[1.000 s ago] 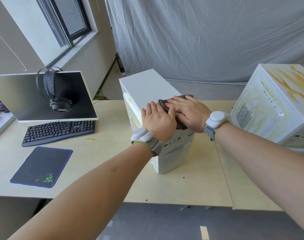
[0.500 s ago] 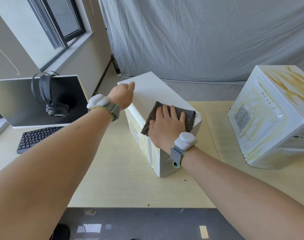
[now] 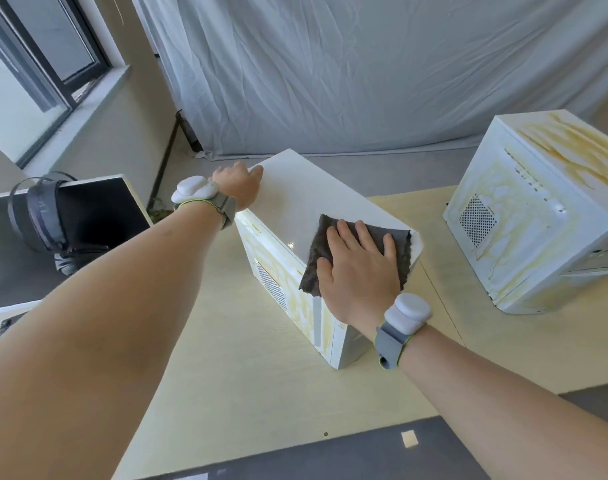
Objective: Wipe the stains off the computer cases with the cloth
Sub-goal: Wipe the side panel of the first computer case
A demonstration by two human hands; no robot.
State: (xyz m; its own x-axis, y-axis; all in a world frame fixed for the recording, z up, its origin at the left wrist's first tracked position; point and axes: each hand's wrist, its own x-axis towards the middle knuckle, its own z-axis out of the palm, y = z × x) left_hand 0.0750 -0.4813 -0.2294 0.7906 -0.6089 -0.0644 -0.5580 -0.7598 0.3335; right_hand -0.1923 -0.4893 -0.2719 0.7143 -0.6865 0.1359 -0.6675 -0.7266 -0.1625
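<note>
Right hand (image 3: pixel 359 268) flat, fingers straight, pressing cloth (image 3: pixel 401 244) on near case (image 3: pixel 295 199); left hand (image 3: pixel 238 185) grips far edge. Advice: press evenly, overlap strokes.

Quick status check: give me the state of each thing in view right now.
Left hand: holds near case's far corner.
Right hand: flat, pressing cloth.
Cloth: spread on near case's top.
Near case: top clean, side stained.
Far case: heavily stained, untouched.
</note>
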